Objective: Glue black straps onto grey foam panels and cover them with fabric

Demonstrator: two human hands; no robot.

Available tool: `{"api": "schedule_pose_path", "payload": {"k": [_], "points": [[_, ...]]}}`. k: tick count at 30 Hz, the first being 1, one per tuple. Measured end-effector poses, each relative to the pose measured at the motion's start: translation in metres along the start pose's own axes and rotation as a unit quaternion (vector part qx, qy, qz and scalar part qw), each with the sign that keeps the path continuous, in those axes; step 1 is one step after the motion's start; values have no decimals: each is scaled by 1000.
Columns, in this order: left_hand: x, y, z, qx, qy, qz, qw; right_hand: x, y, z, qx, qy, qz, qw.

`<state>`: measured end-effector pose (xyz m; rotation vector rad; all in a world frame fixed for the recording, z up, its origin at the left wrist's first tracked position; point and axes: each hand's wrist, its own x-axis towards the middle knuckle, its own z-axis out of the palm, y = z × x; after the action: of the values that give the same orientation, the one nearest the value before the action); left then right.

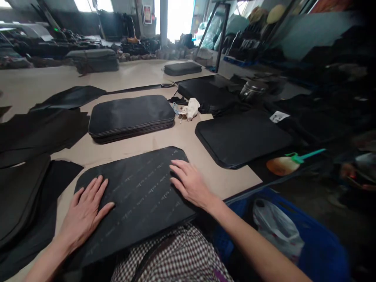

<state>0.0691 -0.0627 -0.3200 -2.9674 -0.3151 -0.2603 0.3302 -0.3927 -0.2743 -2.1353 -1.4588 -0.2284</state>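
A black rounded panel (141, 196) with faint rows of printed text lies on the tan table (182, 141) right in front of me. My left hand (85, 211) rests flat on its left end, fingers stretched out. My right hand (189, 182) lies flat on its right end, fingers spread and pointing left. Neither hand holds anything.
A stack of black panels (131, 115) sits behind, another black panel (242, 137) to the right. Dark cut fabric pieces (41, 129) cover the left. A white rag (191, 108), a metal pot (252, 91), an orange scoop with a teal handle (286, 163) and a blue bin (308, 239) are on the right.
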Motion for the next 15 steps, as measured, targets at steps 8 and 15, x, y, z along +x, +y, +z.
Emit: {"api": "schedule_pose_path", "payload": {"k": [8,15], "points": [[1,-1,1,0,0,1,1000,42,36,18,-155,-43,62,985],[2,-1,0,-8,9,8,1000,32,81,4,-197,49,216,955]]}}
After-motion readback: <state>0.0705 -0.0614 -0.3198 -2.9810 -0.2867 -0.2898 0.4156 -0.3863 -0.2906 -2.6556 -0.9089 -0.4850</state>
